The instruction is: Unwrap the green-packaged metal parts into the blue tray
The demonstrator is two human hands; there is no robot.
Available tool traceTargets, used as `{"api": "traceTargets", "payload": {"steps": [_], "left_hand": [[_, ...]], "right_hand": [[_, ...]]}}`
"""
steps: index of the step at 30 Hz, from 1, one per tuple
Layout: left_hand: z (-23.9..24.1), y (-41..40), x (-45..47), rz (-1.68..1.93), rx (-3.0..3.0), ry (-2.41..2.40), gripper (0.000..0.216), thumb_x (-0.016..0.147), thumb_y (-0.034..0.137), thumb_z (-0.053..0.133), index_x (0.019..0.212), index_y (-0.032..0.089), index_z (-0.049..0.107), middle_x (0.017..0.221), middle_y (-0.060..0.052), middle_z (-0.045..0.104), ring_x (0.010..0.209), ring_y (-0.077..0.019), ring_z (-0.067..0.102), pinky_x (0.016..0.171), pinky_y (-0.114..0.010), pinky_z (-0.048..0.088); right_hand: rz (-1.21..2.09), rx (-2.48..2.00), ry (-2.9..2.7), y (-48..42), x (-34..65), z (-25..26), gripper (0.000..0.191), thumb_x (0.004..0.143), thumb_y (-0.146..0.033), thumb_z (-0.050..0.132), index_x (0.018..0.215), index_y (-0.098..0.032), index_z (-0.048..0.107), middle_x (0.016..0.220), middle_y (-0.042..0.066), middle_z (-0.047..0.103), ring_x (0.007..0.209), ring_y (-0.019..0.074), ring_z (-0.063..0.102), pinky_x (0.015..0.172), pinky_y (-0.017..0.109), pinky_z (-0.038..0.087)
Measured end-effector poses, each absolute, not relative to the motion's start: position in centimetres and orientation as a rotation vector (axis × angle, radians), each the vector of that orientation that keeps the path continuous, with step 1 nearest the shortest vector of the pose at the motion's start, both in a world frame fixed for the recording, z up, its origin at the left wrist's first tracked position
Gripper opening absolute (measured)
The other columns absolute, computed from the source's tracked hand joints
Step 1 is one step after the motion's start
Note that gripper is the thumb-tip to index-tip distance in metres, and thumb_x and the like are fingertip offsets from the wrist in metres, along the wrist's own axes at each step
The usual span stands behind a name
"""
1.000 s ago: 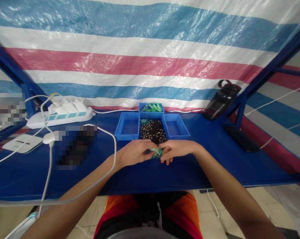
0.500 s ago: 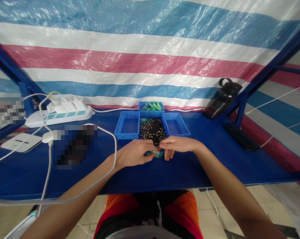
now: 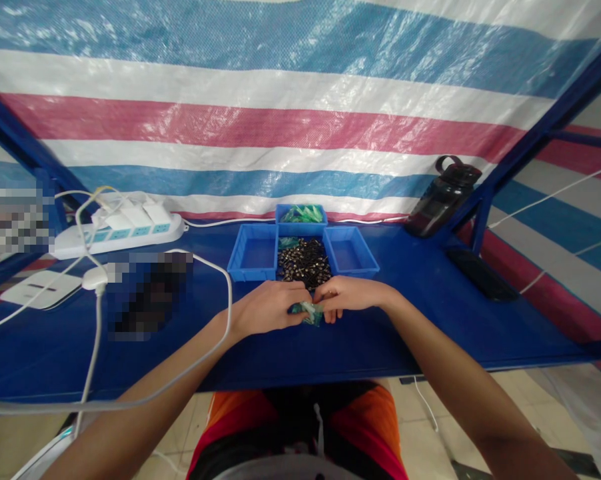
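A small green translucent plastic bag (image 3: 311, 312) is pinched in my left hand (image 3: 275, 308), just above the table in front of the trays. My right hand (image 3: 353, 295) meets it from the right, its thumb and fingertips closed at the bag's upper edge. Whether those fingertips also hold a small part is hidden. Beyond both hands, a heap of small black and brass-coloured metal parts (image 3: 308, 260) fills the middle tray, with another piece of green plastic (image 3: 288, 243) lying at its far left. More green bags (image 3: 303, 214) lie in the tray behind.
Blue trays stand left (image 3: 253, 273) and right (image 3: 355, 272) of the parts. A white power strip (image 3: 120, 230), cables and a white flat device (image 3: 40, 289) occupy the left side. A dark bottle (image 3: 443, 200) and a black flat object (image 3: 483, 275) are at right. One cable (image 3: 225, 313) loops over my left forearm.
My right hand has moved slightly left, and its fingertips now touch the bag. The bag looks more spread and crumpled than before.
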State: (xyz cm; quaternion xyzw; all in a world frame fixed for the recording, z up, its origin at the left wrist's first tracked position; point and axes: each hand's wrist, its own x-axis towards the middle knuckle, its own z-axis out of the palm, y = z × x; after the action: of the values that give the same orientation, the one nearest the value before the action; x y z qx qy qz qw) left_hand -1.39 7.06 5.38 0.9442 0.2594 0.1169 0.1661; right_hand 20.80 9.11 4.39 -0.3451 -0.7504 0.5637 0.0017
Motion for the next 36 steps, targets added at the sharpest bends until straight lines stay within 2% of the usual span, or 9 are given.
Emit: {"api": "traceTargets", "payload": {"steps": [8,14,23,29,36], "left_hand": [[4.92,7.11,-1.35,0.339,2.733,0.729,0.014,0.091,0.027,0.05,0.093,0.019,0.061,0.086,-0.002,0.06,0.077,-0.0127,0.059,0.067,-0.02,0.04],[4.47,7.04,-1.27,0.309,2.751,0.741,0.013,0.092,0.027,0.049,0.094,0.019,0.058,0.088,-0.002,0.06,0.08,-0.0139,0.06,0.069,-0.021,0.042],[4.75,6.63,-1.04,0.329,2.807,0.698,0.012,0.091,0.024,0.046,0.098,0.018,0.055,0.097,-0.004,0.058,0.085,-0.0144,0.059,0.071,-0.022,0.043],[4.66,6.66,-1.02,0.342,2.826,0.662,0.013,0.092,0.022,0.045,0.096,0.018,0.057,0.093,-0.004,0.06,0.085,-0.0143,0.059,0.074,-0.022,0.043],[4.79,6.69,-1.1,0.294,2.875,0.7,0.015,0.093,0.025,0.043,0.097,0.018,0.056,0.091,-0.003,0.063,0.078,-0.0137,0.06,0.067,-0.021,0.041]], "right_hand": [[1.671,-1.036,-2.422,9.12,20.69,4.33,0.014,0.084,-0.02,0.049,0.082,-0.013,0.061,0.066,0.001,0.067,0.063,0.0118,0.064,0.061,0.021,0.049],[1.612,-1.068,-2.49,9.15,20.56,4.29,0.014,0.083,-0.02,0.049,0.074,-0.014,0.058,0.066,0.001,0.067,0.062,0.012,0.063,0.058,0.021,0.047],[1.676,-1.013,-2.471,9.29,20.77,4.21,0.013,0.08,-0.014,0.047,0.08,-0.013,0.059,0.068,0.001,0.066,0.063,0.0116,0.062,0.059,0.021,0.047],[1.658,-1.001,-2.515,9.34,20.8,4.24,0.013,0.08,-0.016,0.046,0.08,-0.013,0.058,0.067,0.001,0.066,0.062,0.0117,0.06,0.06,0.022,0.046],[1.646,-1.056,-2.484,9.13,20.71,4.49,0.011,0.079,-0.015,0.046,0.076,-0.014,0.056,0.067,0.001,0.065,0.062,0.0114,0.061,0.06,0.021,0.047]]}}
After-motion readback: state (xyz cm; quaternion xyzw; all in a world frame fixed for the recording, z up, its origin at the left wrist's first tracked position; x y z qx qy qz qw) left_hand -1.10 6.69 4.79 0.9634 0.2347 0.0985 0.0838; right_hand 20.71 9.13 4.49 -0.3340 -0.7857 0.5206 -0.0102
